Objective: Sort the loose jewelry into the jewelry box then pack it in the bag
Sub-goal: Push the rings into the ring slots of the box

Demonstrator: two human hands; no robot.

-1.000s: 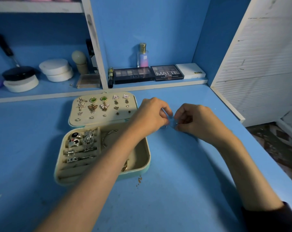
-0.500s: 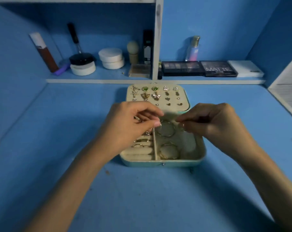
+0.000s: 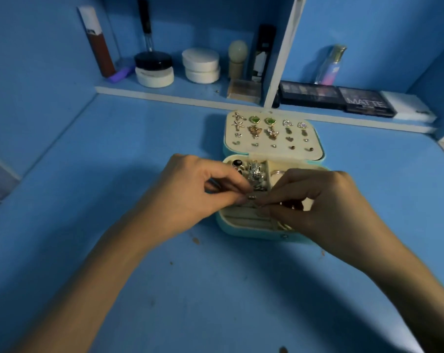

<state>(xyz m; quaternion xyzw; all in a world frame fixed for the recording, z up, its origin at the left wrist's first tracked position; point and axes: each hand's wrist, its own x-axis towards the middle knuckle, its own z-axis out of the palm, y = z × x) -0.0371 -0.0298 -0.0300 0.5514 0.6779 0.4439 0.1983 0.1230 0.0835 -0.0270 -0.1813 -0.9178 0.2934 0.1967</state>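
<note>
Sorting under way: left hand (image 3: pixel 190 189) and right hand (image 3: pixel 315 200) pinch a small piece (image 3: pixel 252 197), perhaps a ring, over the open jewelry box (image 3: pixel 254 231) on the surface (image 3: pixel 165 289). Earrings, rings stowed; closing, bagging remain.

A blue table (image 3: pixel 114 174) carries the open jewelry box (image 3: pixel 254 231) near its middle. Behind it, a low shelf (image 3: pixel 165 94) holds white jars (image 3: pixel 200 64), eyeshadow palettes (image 3: pixel 335 98) and a perfume bottle (image 3: pixel 330 64).
</note>
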